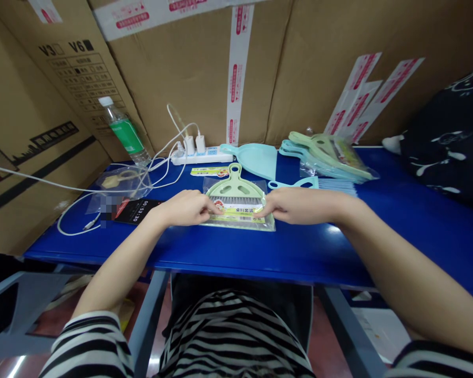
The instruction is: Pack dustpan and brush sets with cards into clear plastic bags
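A pale green dustpan [232, 185] with a grey-bristled brush lies in a clear plastic bag on the blue table, handle pointing away from me. Across its front runs a yellow-and-white label [242, 211]. My left hand [189, 206] is at the bag's left side, its index fingertip on the label and the other fingers curled. From the right, my right hand [295, 205] touches the label's other end, fingers mostly curled too. Just behind my right hand lies a light blue brush [335, 185]. A light blue dustpan [256, 159] rests behind the bag, near another yellow label [209, 171].
Bagged green and blue dustpans [331, 155] are stacked at the back right. A white power strip [203, 155] with cables, a water bottle [126, 134] and a phone [137, 211] occupy the left. Cardboard [189, 79] walls the back; a dark patterned fabric item [449, 136] sits right.
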`<state>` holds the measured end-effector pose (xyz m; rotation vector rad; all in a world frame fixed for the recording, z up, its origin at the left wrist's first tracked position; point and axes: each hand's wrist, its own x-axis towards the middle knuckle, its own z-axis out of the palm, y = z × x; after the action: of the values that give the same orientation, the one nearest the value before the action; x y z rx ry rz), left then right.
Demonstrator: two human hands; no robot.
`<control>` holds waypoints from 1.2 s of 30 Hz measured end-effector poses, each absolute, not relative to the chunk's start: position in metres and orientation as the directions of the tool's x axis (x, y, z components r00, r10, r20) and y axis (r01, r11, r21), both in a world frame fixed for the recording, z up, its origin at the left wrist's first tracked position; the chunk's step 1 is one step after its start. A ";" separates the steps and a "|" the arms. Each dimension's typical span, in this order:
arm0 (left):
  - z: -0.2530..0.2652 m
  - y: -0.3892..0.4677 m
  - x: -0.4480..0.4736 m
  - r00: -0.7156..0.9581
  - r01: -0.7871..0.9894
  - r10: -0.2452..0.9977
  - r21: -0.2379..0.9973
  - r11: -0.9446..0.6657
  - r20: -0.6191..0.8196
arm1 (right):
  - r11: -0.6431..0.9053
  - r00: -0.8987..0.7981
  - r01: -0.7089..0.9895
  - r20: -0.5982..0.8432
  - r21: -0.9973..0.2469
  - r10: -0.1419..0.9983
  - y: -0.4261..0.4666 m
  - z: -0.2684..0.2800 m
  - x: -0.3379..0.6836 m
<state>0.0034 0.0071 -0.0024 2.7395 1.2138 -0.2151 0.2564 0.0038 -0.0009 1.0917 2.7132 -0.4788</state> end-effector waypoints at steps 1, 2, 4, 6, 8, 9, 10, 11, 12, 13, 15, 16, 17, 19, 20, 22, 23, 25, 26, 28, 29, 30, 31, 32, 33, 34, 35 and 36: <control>-0.002 0.007 0.003 0.662 0.746 0.725 0.069 -0.663 -0.188 | 0.671 -0.707 0.706 -0.289 -0.227 0.646 0.005 -0.001 0.259; -0.002 0.008 0.002 0.660 0.747 0.726 0.071 -0.661 -0.192 | 0.664 -0.698 0.714 -0.295 -0.223 0.652 0.005 -0.001 0.260; -0.001 0.009 0.001 0.654 0.753 0.730 0.079 -0.653 -0.199 | 0.653 -0.686 0.726 -0.298 -0.215 0.664 0.007 -0.001 0.263; 0.000 0.010 -0.001 0.653 0.754 0.730 0.084 -0.651 -0.202 | 0.645 -0.678 0.733 -0.303 -0.214 0.670 0.007 0.000 0.265; 0.000 0.011 -0.003 0.658 0.750 0.726 0.087 -0.656 -0.200 | 0.640 -0.674 0.737 -0.310 -0.218 0.670 0.008 -0.001 0.266; -0.001 0.011 -0.004 0.661 0.748 0.724 0.089 -0.658 -0.199 | 0.640 -0.674 0.737 -0.313 -0.218 0.669 0.008 -0.001 0.266; -0.001 0.012 -0.005 0.664 0.745 0.720 0.091 -0.661 -0.200 | 0.643 -0.677 0.734 -0.311 -0.219 0.667 0.009 -0.001 0.266; -0.001 0.012 -0.006 0.667 0.742 0.718 0.093 -0.664 -0.200 | 0.649 -0.684 0.728 -0.305 -0.221 0.663 0.009 -0.002 0.266; -0.001 0.012 -0.006 0.671 0.739 0.715 0.093 -0.668 -0.198 | 0.656 -0.692 0.720 -0.298 -0.226 0.658 0.009 -0.002 0.266; -0.002 0.013 -0.007 0.677 0.733 0.710 0.092 -0.674 -0.193 | 0.661 -0.700 0.713 -0.291 -0.235 0.652 0.010 -0.003 0.267; -0.002 0.014 -0.008 0.692 0.719 0.700 0.086 -0.689 -0.179 | 0.655 -0.703 0.711 -0.294 -0.256 0.647 0.011 -0.004 0.268; -0.002 0.014 -0.009 0.694 0.717 0.698 0.080 -0.692 -0.177 | 0.648 -0.699 0.714 -0.301 -0.263 0.648 0.011 -0.004 0.269; -0.002 0.015 -0.010 0.692 0.718 0.699 0.076 -0.692 -0.181 | 0.644 -0.697 0.717 -0.305 -0.268 0.649 0.011 -0.004 0.269; -0.002 0.016 -0.012 0.689 0.720 0.698 0.070 -0.690 -0.196 | 0.647 -0.702 0.712 -0.299 -0.273 0.646 0.012 -0.005 0.270; -0.002 0.016 -0.013 0.692 0.716 0.694 0.072 -0.694 -0.197 | 0.653 -0.710 0.704 -0.291 -0.278 0.641 0.013 -0.005 0.271; -0.003 0.017 -0.015 0.711 0.700 0.679 0.086 -0.709 -0.182 | 0.661 -0.724 0.689 -0.277 -0.295 0.631 0.013 -0.005 0.272; -0.003 0.017 -0.016 0.719 0.693 0.673 0.093 -0.715 -0.174 | 0.661 -0.727 0.687 -0.277 -0.301 0.628 0.014 -0.005 0.272; -0.003 0.017 -0.017 0.720 0.692 0.673 0.100 -0.715 -0.171 | 0.654 -0.720 0.694 -0.290 -0.300 0.631 0.014 -0.004 0.273; -0.003 0.017 -0.017 0.714 0.698 0.677 0.100 -0.709 -0.179 | 0.648 -0.712 0.702 -0.301 -0.296 0.634 0.014 -0.003 0.273; -0.001 0.017 -0.017 0.693 0.717 0.691 0.104 -0.689 -0.204 | 0.629 -0.693 0.721 -0.326 -0.292 0.643 0.014 -0.002 0.272; 0.000 0.017 -0.017 0.685 0.725 0.697 0.109 -0.680 -0.212 | 0.621 -0.687 0.727 -0.334 -0.293 0.646 0.014 -0.001 0.272; 0.000 0.017 -0.017 0.682 0.729 0.699 0.115 -0.675 -0.216 | 0.619 -0.686 0.727 -0.336 -0.296 0.645 0.014 -0.001 0.272; 0.001 0.017 -0.017 0.681 0.729 0.700 0.119 -0.674 -0.216 | 0.623 -0.692 0.722 -0.332 -0.300 0.641 0.014 -0.001 0.272; 0.002 0.017 -0.017 0.684 0.727 0.699 0.121 -0.675 -0.211 | 0.631 -0.700 0.714 -0.324 -0.303 0.637 0.014 -0.001 0.272; 0.002 0.017 -0.018 0.688 0.724 0.697 0.121 -0.679 -0.205 | 0.639 -0.707 0.707 -0.316 -0.304 0.633 0.015 -0.002 0.273; 0.003 0.017 -0.018 0.690 0.722 0.695 0.119 -0.682 -0.203 | 0.643 -0.711 0.703 -0.311 -0.304 0.631 0.015 -0.002 0.273; 0.003 0.017 -0.018 0.689 0.722 0.696 0.114 -0.682 -0.204 | 0.644 -0.711 0.703 -0.311 -0.303 0.630 0.015 -0.002 0.273; 0.003 0.016 -0.018 0.686 0.725 0.698 0.108 -0.680 -0.207 | 0.642 -0.710 0.704 -0.312 -0.304 0.631 0.015 -0.002 0.273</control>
<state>-0.0179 0.0164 0.0032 2.7151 1.1571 -0.2210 0.2734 0.0149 -0.0023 1.1017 2.6827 -0.6102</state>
